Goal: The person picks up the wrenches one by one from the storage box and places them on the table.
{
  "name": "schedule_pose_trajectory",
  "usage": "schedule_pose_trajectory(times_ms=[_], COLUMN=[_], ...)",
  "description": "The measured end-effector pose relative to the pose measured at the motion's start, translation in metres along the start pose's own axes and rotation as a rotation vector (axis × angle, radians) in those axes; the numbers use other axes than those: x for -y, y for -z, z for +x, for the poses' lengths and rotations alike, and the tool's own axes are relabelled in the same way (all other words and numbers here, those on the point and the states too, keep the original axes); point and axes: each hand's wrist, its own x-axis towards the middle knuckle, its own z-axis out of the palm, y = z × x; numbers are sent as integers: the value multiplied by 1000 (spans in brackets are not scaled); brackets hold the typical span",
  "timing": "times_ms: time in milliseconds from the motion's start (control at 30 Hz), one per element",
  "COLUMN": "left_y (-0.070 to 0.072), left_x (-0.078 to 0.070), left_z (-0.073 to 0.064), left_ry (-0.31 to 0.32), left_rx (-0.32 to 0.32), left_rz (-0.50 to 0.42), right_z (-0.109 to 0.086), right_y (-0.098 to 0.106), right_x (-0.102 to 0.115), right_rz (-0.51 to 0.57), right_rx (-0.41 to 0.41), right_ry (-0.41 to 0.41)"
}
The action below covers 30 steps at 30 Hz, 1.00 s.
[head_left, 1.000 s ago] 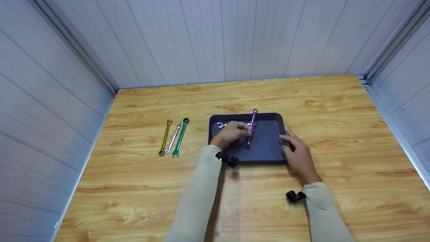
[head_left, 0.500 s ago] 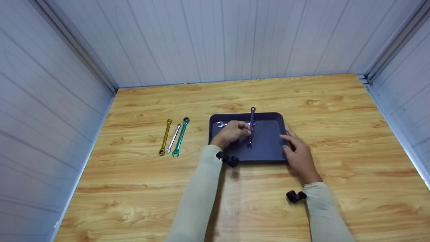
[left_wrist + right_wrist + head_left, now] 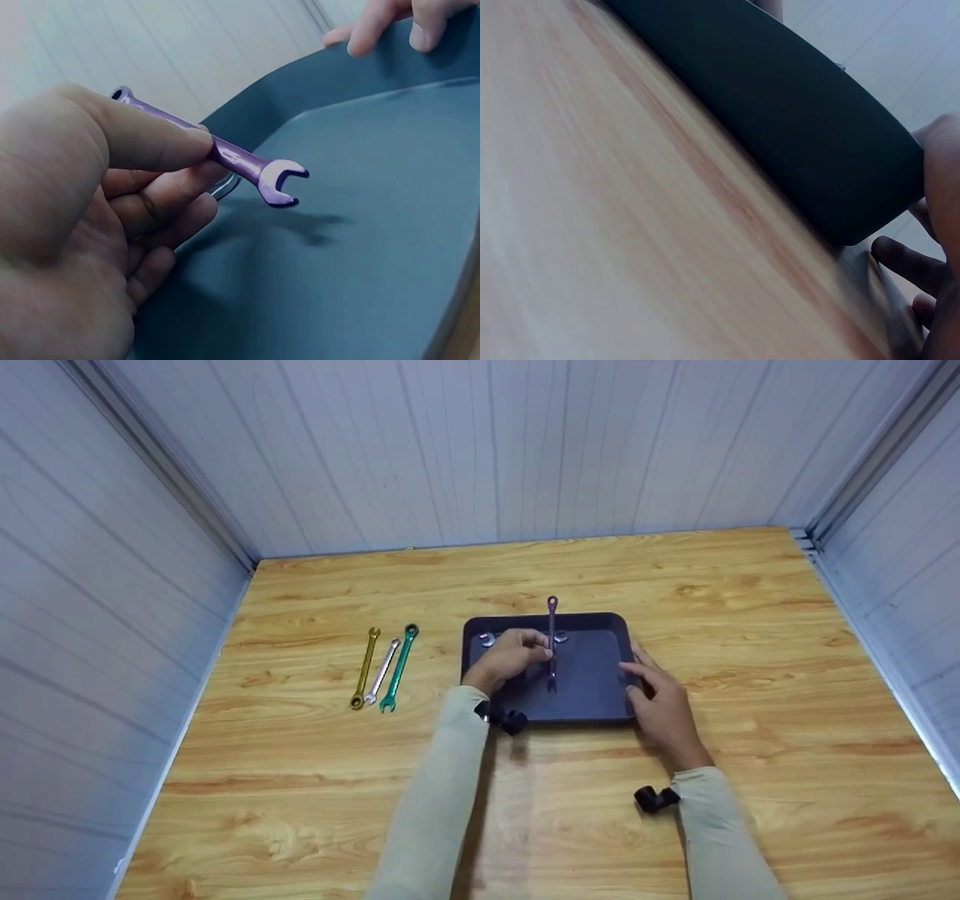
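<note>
My left hand (image 3: 511, 657) pinches a purple combination wrench (image 3: 238, 159) between thumb and fingers, above the dark tray (image 3: 592, 697). The wrench's open end points down toward the tray floor, and its ring end sticks up past the tray's far rim in the head view. Behind that hand a silver wrench (image 3: 487, 640) lies along the tray's far side, its middle hidden by the fingers. At the tray's right wall, my right hand (image 3: 664, 706) holds the rim, with fingertips (image 3: 365, 39) hooked over the inside and other fingers outside.
Left of the tray, a gold wrench (image 3: 365, 669), a smaller silver-pink wrench (image 3: 383, 672) and a green wrench (image 3: 399, 667) lie side by side on the wooden table (image 3: 300, 810). Pale panelled walls (image 3: 450, 450) enclose the table at the back and both sides.
The purple wrench has turned from a slant to nearly straight up in the head view, its ring end swinging left. The right hand keeps its place on the rim.
</note>
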Motion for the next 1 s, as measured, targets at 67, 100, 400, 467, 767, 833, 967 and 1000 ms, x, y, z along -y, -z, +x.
schedule_pose_trajectory(times_ms=[67, 100, 400, 467, 767, 833, 967, 1000], left_y=[3, 4, 19, 22, 29, 29, 30, 31], left_x=[-1, -1, -2, -2, -3, -4, -4, -4], left_z=[-3, -4, -18, -22, -31, -33, -38, -39], left_ry=[-3, -8, -32, -31, -42, -47, -48, -46], left_rx=[-11, -17, -37, -43, -67, -62, -55, -51], left_rz=[9, 13, 41, 42, -41, -59, -116, -138], right_z=[0, 0, -1, -1, 0, 0, 0, 0], right_y=[0, 0, 2, 2, 2, 3, 1, 1], right_x=[1, 1, 0, -1, 0, 0, 0, 1], right_rz=[-15, -20, -19, -12, -10, -8, -1, -2], right_rx=[5, 6, 2, 2, -5, -5, 0, 3], right_ry=[0, 1, -2, -12, -14, -12, -7, -3])
